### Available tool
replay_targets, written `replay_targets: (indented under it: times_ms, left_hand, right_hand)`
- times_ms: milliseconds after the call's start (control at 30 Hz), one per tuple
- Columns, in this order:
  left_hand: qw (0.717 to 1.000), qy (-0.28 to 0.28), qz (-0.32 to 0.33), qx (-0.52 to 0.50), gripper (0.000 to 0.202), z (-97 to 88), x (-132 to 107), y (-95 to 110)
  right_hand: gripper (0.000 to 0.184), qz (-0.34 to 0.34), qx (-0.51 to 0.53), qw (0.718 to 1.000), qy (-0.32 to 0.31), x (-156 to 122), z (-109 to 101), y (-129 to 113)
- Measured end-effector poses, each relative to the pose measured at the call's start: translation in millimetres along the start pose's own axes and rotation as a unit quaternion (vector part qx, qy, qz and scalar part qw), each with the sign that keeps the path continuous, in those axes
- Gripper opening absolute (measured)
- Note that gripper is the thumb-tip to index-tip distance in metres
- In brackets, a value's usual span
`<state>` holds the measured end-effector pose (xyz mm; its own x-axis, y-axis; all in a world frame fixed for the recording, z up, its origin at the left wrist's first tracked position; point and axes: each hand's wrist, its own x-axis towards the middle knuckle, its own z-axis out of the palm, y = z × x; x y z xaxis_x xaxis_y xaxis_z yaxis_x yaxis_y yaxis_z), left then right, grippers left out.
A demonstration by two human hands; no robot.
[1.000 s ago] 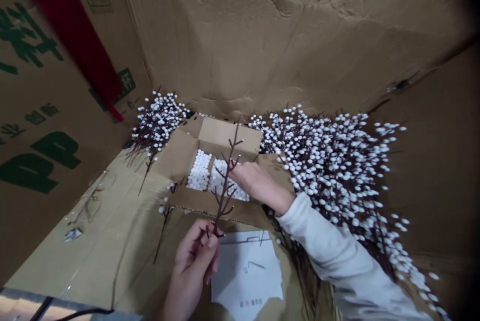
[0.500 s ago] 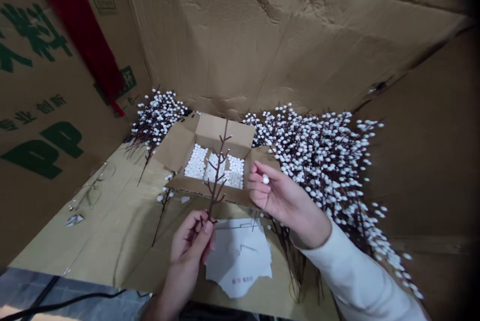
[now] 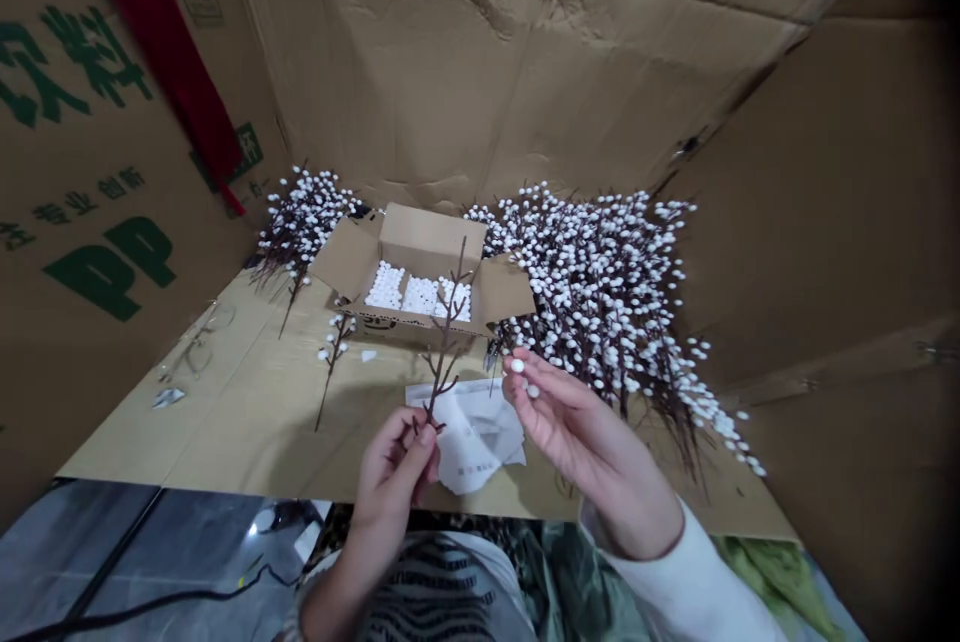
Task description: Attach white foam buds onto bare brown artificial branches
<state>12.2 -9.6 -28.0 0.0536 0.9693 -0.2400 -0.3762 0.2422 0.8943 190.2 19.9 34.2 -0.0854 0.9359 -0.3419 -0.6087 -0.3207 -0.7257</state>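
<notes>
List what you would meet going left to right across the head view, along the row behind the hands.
green-printed cardboard wall, red strip, small pile of white-budded branches, open cardboard box, large pile of white-budded branches

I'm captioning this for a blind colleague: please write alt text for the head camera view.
A person's left hand holds up a bare brown twig while the right hand holds small white beads between its fingers. Behind them are an open cardboard box filled with white beads and a heap of white-beaded branches.
</notes>
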Motion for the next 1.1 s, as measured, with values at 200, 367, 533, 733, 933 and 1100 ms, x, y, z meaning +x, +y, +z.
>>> replay_targets:
  times_ms: [200,367,533,733,933,1100]
  left_hand:
    - [0.999,0.003,0.027,0.028,0.038,4.4,-11.4,-8.1]
    - [0.997,0.011,0.058,0.044,0.031,12.2,-15.8,-3.5]
    - [0.991,0.037,0.102,0.073,0.019,11.5,-15.5,-5.9]
    - [0.979,0.026,0.154,0.134,0.011,5.1,-15.7,-8.0]
    - [0.967,0.01,0.192,0.168,0.009,-0.8,-16.4,-6.4]
    - [0.961,-0.003,0.22,0.165,0.009,-1.6,-16.1,-10.2]
  right_hand:
    - [0.029,-0.05,0.063,0.996,0.048,-13.6,17.7,56.3]
    - [0.04,-0.063,0.073,0.992,0.085,-18.8,31.3,92.0]
    - [0.04,-0.097,0.13,0.982,0.094,-20.8,36.0,102.5]
    - [0.039,-0.1,0.142,0.98,0.093,-18.4,36.4,106.8]
    - [0.041,-0.098,0.163,0.977,0.101,-18.9,36.8,108.3]
    - [0.045,-0.07,0.177,0.976,0.104,-19.1,35.9,110.4]
